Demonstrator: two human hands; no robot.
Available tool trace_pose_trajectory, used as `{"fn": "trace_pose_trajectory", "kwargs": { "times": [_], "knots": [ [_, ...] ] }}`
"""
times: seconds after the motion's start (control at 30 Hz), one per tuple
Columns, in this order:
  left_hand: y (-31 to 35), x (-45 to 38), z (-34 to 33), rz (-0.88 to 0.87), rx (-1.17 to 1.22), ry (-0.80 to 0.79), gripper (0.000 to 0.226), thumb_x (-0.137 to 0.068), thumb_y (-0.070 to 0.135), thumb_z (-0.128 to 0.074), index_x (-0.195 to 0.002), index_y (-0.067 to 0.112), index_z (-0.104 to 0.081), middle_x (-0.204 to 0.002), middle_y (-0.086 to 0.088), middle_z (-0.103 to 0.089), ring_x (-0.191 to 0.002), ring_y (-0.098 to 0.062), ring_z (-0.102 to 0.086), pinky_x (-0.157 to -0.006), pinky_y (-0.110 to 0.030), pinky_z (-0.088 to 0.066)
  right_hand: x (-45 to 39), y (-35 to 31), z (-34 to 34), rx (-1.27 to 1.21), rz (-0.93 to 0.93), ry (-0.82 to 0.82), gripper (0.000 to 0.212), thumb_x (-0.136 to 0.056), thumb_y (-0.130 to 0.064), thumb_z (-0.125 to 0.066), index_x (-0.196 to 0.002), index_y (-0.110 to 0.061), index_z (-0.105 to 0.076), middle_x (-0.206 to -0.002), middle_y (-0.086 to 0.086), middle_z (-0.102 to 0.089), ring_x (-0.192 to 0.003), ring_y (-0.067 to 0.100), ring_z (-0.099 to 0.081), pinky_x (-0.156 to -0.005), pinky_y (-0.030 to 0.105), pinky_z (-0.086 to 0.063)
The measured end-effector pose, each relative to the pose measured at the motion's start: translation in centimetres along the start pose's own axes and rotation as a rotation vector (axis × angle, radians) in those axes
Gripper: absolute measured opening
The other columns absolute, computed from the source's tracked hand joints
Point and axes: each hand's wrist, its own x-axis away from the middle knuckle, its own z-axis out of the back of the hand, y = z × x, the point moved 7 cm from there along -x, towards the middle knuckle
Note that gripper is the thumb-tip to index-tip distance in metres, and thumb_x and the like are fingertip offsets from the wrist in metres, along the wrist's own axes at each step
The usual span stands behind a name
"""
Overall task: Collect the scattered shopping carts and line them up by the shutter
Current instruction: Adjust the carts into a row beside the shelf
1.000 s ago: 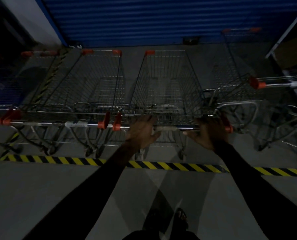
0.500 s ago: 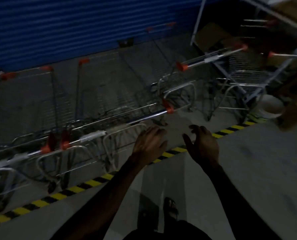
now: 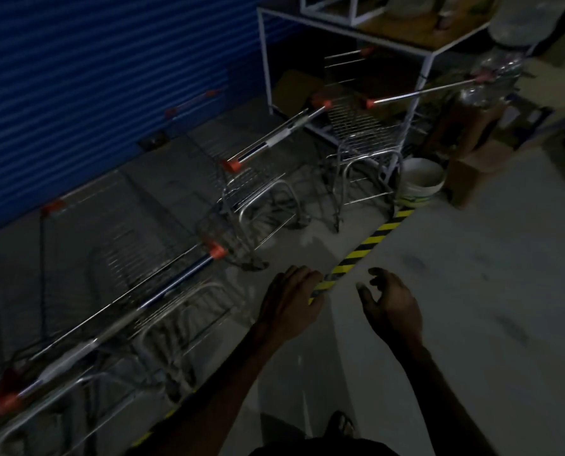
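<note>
Wire shopping carts with orange-capped handles stand in a row facing the blue shutter. The nearest cart's handle runs diagonally at lower left. A second cart stands further right, its handle pointing up-right. A third cart sits under a white metal frame. My left hand hovers open over the floor to the right of the nearest cart, touching nothing. Beside it, my right hand is also open and empty, with its fingers curled loosely.
Yellow-black hazard tape crosses the concrete floor behind the carts. A white bucket stands at the foot of the white metal frame. Cardboard boxes and plastic bottles clutter the right. My feet show at the bottom.
Both hands have let go of the cart handle and pulled back. My view has swung right, so the row of carts has slid to the left and the frame and bucket have come into sight.
</note>
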Motion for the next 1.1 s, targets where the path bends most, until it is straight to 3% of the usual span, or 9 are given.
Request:
{"fn": "trace_pose_trajectory", "kwargs": {
  "times": [0.2, 0.4, 0.57, 0.67, 0.97, 1.1],
  "knots": [
    [4.9, -5.2, -3.2, -0.053, 0.045, 0.016, 0.022, -0.092, 0.029, -0.073, -0.111, 0.019, -0.069, -0.108, 0.001, -0.067, -0.101, -0.026, -0.061, -0.078, -0.044, -0.056, -3.7, 5.5, 3.0, -0.037, -0.073, 0.005, 0.045, -0.101, -0.05, -0.065, -0.134, -0.019, -0.063, -0.117, 0.003, -0.07, -0.106, 0.026, -0.068, -0.084, 0.046, -0.058],
    [6.4, -8.2, -5.8, -0.044, 0.047, 0.008, 0.02, -0.093, 0.033, -0.072, -0.105, 0.018, -0.067, -0.104, 0.0, -0.067, -0.097, -0.028, -0.061, -0.074, -0.043, -0.055, -7.4, 8.9, 4.9, -0.033, -0.074, 0.035, 0.039, -0.101, -0.042, -0.069, -0.129, -0.016, -0.065, -0.115, 0.005, -0.07, -0.104, 0.028, -0.068, -0.082, 0.046, -0.057],
    [5.0, -12.7, -6.6, -0.009, 0.056, 0.022, 0.03, -0.094, 0.042, -0.057, -0.11, 0.019, -0.07, -0.104, 0.002, -0.069, -0.096, -0.027, -0.062, -0.075, -0.042, -0.055, -12.0, 9.2, 5.0, -0.001, -0.031, 0.042, 0.039, -0.101, -0.04, -0.069, -0.128, -0.013, -0.066, -0.113, 0.005, -0.071, -0.102, 0.028, -0.068, -0.078, 0.045, -0.057],
    [3.7, -15.7, -7.0, 0.025, 0.072, 0.073, 0.025, -0.094, 0.039, -0.06, -0.108, 0.02, -0.07, -0.099, 0.003, -0.068, -0.092, -0.026, -0.061, -0.071, -0.039, -0.053, -14.9, 8.9, 4.6, 0.024, 0.009, 0.023, 0.038, -0.101, -0.039, -0.07, -0.127, -0.012, -0.067, -0.112, 0.006, -0.071, -0.099, 0.028, -0.068, -0.076, 0.043, -0.057],
    [-1.8, -25.6, -8.2, 0.145, 0.156, 0.081, 0.033, -0.095, 0.039, -0.055, -0.108, 0.014, -0.07, -0.102, -0.006, -0.07, -0.093, -0.036, -0.065, -0.071, -0.048, -0.058, -27.0, 6.4, 3.8, 0.167, 0.05, -0.191, 0.046, -0.103, -0.045, -0.065, -0.14, -0.018, -0.061, -0.128, 0.003, -0.065, -0.116, 0.024, -0.064, -0.092, 0.043, -0.056],
    [-5.0, -29.5, -7.7, 0.223, 0.146, 0.078, 0.031, -0.095, 0.035, -0.06, -0.114, 0.013, -0.071, -0.109, -0.008, -0.071, -0.1, -0.035, -0.066, -0.08, -0.048, -0.058, -32.8, 3.8, 3.5, 0.184, 0.165, -0.185, 0.043, -0.1, -0.034, -0.072, -0.134, -0.01, -0.064, -0.121, 0.011, -0.068, -0.108, 0.031, -0.067, -0.083, 0.042, -0.055]
  ]
}}
